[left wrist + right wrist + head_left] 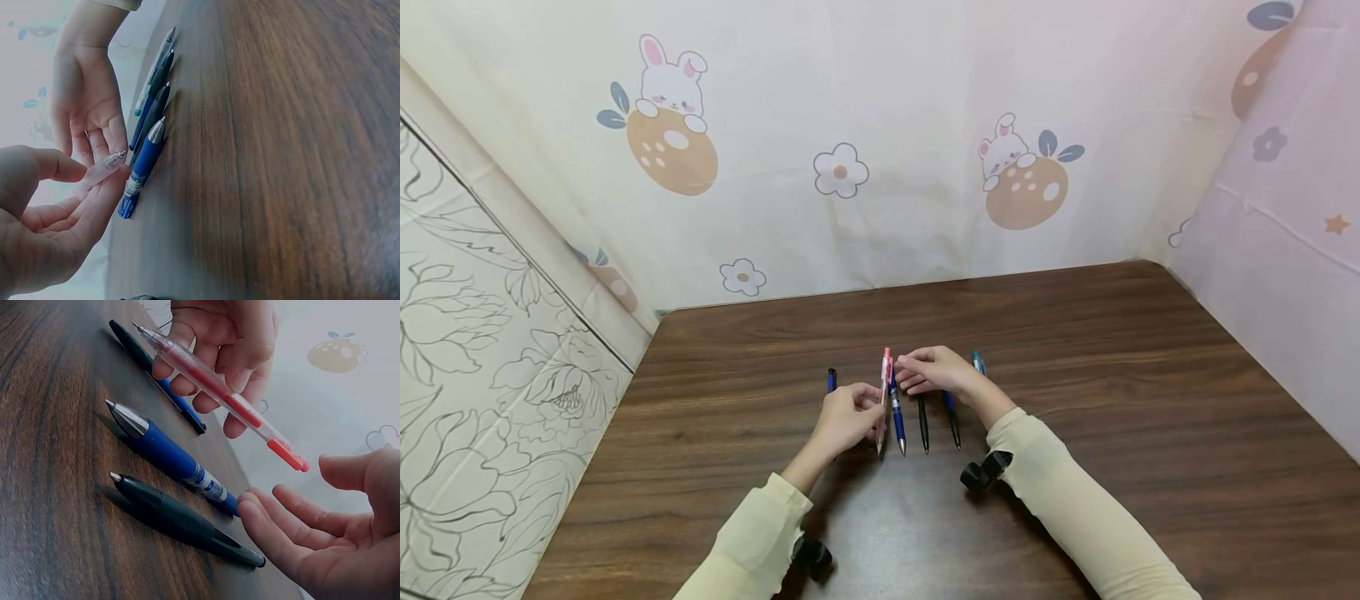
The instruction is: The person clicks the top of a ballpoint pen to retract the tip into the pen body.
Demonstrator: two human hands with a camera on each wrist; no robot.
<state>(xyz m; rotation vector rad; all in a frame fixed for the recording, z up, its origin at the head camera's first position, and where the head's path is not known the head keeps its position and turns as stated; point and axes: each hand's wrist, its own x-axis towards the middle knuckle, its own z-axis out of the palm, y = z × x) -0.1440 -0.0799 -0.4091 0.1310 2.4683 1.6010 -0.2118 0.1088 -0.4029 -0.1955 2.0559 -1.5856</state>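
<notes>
My left hand (pixel 848 417) pinches a clear pen with red ink and a red clip (pixel 212 384) between thumb and fingers, raised off the table. Its tip points toward me. Close to the pen's red clip end, my right hand (pixel 936 369) is held with fingers extended and thumb apart, gripping nothing. Under and between the hands lie a blue pen with a silver tip (pixel 165 453) and a black pen (pixel 187 519). The right forearm partly hides a blue-and-black pen (pixel 952 417) and a teal-ended pen (pixel 979 362).
Left of the row lies another blue pen with a black end (pixel 832 379), partly behind the left hand. All rest on a brown wood-grain table (pixel 700 467). A patterned curtain (pixel 895 233) stands along the table's back edge.
</notes>
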